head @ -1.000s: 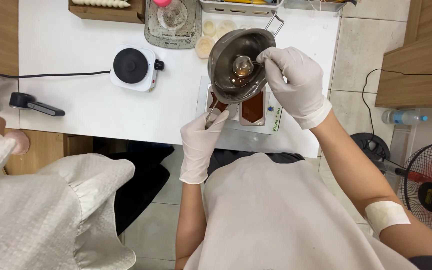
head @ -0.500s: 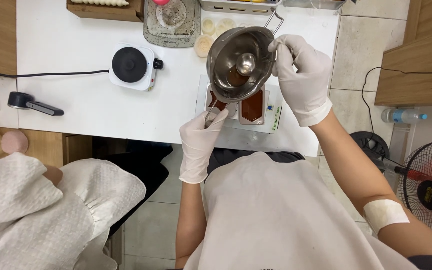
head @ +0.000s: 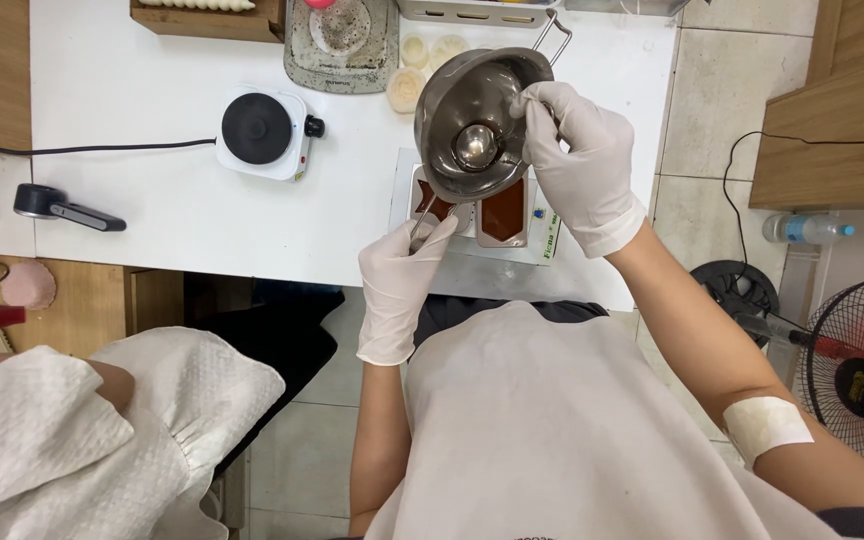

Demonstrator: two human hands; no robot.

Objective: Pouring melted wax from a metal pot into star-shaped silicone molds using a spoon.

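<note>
- My right hand (head: pixel 580 160), in a white glove, grips the rim of a steel melting pot (head: pixel 477 125) and holds it tipped over the little mould (head: pixel 487 205) sitting on a scale at the front edge of the desk (head: pixel 152 210).
- My left hand (head: pixel 402 275), also gloved, pinches a thin stick (head: pixel 422 212), fingers closed around it, with its tip down at the mould's left side.
- The mould already shows dark reddish-brown liquid in its cavities, so I'd say the pour is mostly done.
- The pot's inside looks nearly bare and shiny, just a film left; can't tell if anything is dripping right now.
- Looks like what's left is getting the last drops out and setting the pot down.
- The small hot plate (head: pixel 260 132) sits off to the left with nothing on it, and a few pale round pieces (head: pixel 422 62) lie behind the pot.
</note>
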